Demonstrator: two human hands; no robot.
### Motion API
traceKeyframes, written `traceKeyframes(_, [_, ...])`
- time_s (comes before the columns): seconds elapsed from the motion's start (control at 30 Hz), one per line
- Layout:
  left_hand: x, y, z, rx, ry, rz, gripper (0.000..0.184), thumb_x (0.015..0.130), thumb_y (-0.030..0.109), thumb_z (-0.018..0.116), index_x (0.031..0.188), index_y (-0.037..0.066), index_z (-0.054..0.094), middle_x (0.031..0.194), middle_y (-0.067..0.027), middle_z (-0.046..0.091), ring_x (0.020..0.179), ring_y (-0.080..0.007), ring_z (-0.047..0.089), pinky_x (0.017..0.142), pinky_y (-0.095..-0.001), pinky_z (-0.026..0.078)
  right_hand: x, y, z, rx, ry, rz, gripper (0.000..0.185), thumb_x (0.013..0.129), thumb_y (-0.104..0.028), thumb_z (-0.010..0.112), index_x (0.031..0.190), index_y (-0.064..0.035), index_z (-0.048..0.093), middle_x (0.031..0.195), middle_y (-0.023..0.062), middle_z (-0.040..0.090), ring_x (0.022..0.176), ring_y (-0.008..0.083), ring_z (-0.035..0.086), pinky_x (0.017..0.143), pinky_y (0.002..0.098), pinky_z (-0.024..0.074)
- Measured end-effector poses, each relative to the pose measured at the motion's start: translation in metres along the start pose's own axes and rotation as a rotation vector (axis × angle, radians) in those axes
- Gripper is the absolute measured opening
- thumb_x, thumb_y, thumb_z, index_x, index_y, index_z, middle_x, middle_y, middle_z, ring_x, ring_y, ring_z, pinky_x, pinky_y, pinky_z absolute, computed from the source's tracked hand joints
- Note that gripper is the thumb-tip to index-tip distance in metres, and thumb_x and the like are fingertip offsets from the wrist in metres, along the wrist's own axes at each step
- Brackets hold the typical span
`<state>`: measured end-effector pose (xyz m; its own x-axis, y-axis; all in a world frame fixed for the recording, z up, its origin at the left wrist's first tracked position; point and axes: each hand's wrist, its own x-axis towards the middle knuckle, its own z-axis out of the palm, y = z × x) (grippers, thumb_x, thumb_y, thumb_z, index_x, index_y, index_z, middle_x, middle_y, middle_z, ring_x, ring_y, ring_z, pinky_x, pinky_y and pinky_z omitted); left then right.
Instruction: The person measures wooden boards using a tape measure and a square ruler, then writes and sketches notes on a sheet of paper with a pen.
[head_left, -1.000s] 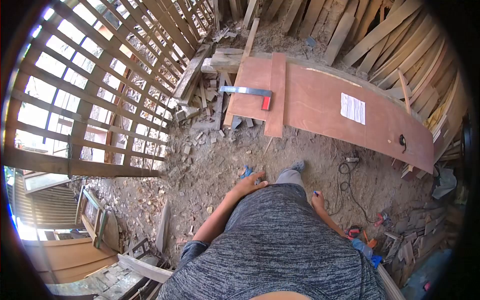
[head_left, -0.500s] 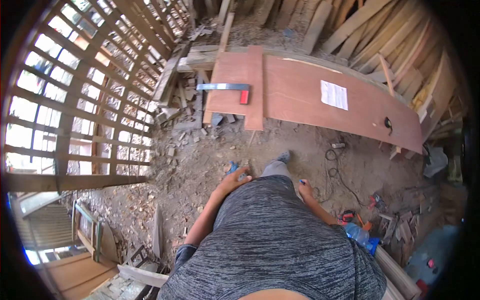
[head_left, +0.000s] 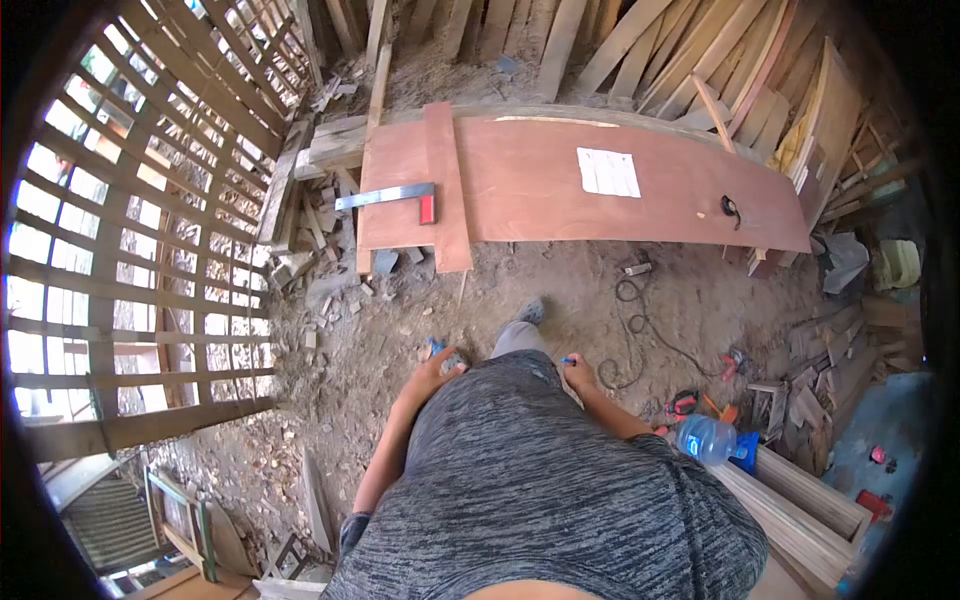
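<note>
Blue pen pokes from the right hand, fingers curled.

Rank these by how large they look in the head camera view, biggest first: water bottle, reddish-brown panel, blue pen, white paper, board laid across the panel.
1. Reddish-brown panel
2. Board laid across the panel
3. White paper and water bottle: too alike to rank
4. Blue pen
</note>
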<state>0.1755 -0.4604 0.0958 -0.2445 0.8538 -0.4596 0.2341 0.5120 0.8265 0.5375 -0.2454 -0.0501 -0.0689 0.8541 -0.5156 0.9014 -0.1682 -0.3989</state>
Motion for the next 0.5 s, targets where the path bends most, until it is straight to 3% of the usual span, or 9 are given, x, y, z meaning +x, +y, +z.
traceKeyframes(0.23, [0.016, -0.018, 0.011, -0.047, -0.057, 0.033, 0.074, 0.097, 0.055, 0.066, 0.152, 0.008, 0.049, 0.150, -0.0180, 0.056, 0.142, -0.0330, 0.050, 0.116, -0.0427, 0.039, 0.008, 0.021, 0.010, 0.018, 0.110, -0.089, 0.029, 0.097, -0.030, 0.057, 0.117, -0.0132, 0.068, 0.115, 0.0213, 0.072, 0.108, 0.0419, 0.067, 0.094, 0.0503, 0.0524])
traceKeyframes(0.33, [0.039, -0.036, 0.025, -0.102, -0.091, 0.063, 0.076, 0.097, 0.054, 0.067, 0.151, 0.004, 0.049, 0.149, -0.0194, 0.057, 0.142, -0.0323, 0.050, 0.116, -0.0422, 0.039, 0.009, 0.013, -0.005, 0.035, 0.169, -0.032, 0.025, 0.098, -0.026, 0.056, 0.109, -0.0080, 0.070, 0.099, 0.0211, 0.074, 0.097, 0.0411, 0.071, 0.086, 0.0492, 0.0536])
traceKeyframes(0.43, [0.059, -0.023, 0.033, -0.072, -0.139, 0.035, 0.077, 0.096, 0.053, 0.068, 0.150, 0.002, 0.049, 0.147, -0.0221, 0.058, 0.141, -0.0320, 0.052, 0.115, -0.0424, 0.039, 0.004, -0.002, -0.045, 0.061, 0.134, 0.001, 0.041, 0.103, -0.041, 0.050, 0.105, -0.0062, 0.072, 0.097, 0.0249, 0.072, 0.093, 0.0470, 0.069, 0.084, 0.0562, 0.0533])
traceKeyframes(0.47, [0.064, -0.016, 0.035, -0.060, -0.150, 0.044, 0.076, 0.096, 0.052, 0.069, 0.150, 0.002, 0.050, 0.147, -0.0225, 0.058, 0.141, -0.0322, 0.052, 0.115, -0.0425, 0.040, 0.006, -0.005, -0.055, 0.054, 0.213, -0.059, 0.051, 0.103, -0.047, 0.051, 0.091, -0.0024, 0.072, 0.087, 0.0251, 0.071, 0.084, 0.0480, 0.068, 0.076, 0.0582, 0.0521])
traceKeyframes(0.5, [0.068, -0.009, 0.036, -0.047, -0.156, 0.050, 0.076, 0.096, 0.051, 0.069, 0.150, 0.002, 0.050, 0.147, -0.0229, 0.058, 0.140, -0.0324, 0.053, 0.115, -0.0426, 0.040, 0.011, -0.008, -0.067, 0.020, 0.236, -0.074, 0.052, 0.103, -0.048, 0.051, 0.089, -0.0027, 0.072, 0.087, 0.0250, 0.071, 0.083, 0.0474, 0.068, 0.075, 0.0580, 0.0517])
